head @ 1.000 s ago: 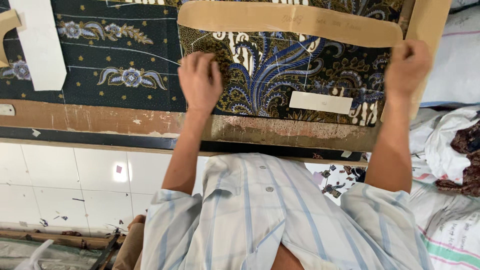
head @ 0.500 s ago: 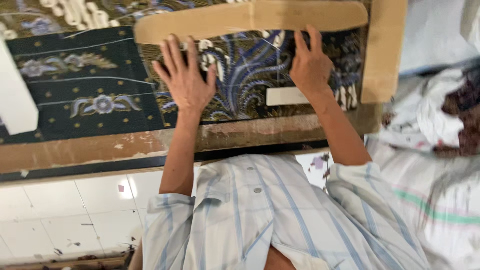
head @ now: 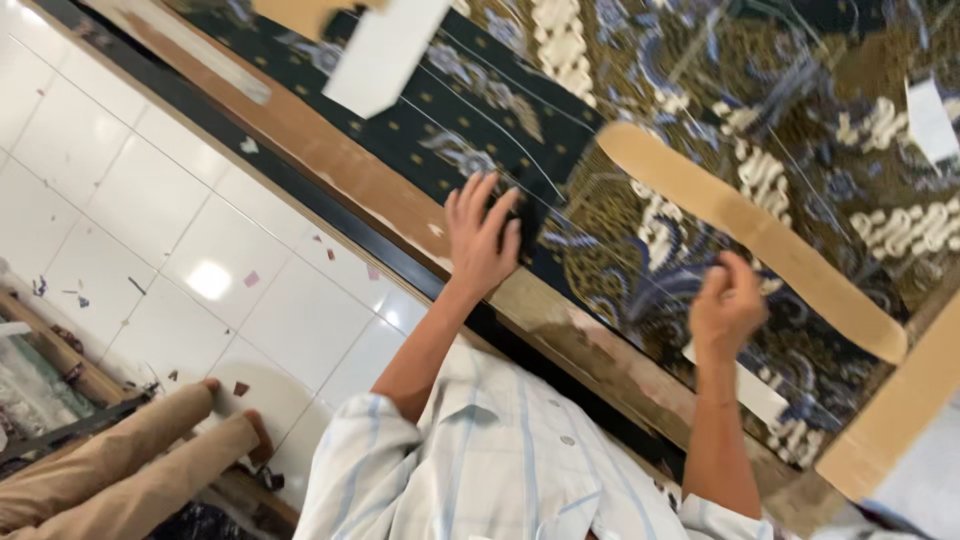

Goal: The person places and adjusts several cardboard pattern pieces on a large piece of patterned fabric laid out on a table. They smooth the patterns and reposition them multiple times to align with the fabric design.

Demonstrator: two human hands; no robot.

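A dark batik cloth (head: 700, 90) with blue and cream motifs lies spread over a wooden table (head: 330, 150). My left hand (head: 483, 235) presses flat on the cloth near the table's front edge, fingers spread, holding nothing. My right hand (head: 725, 305) is curled into a loose fist over the cloth; whether anything is inside it is hidden. Just beyond that hand a long curved brown paper pattern piece (head: 770, 240) lies on the cloth. A white paper strip (head: 750, 392) lies just below my right wrist.
A white paper piece (head: 385, 50) lies on the cloth at the top, a smaller one (head: 930, 120) at the right. A brown cardboard piece (head: 900, 410) sits lower right. White floor tiles (head: 150, 220) lie left of the table. Tan-trousered legs with bare feet (head: 150, 450) are lower left.
The view has swung and tilted, so the table now runs diagonally. My left hand has moved to the cloth near the table edge. My right hand went from flat with spread fingers to a curled fist.
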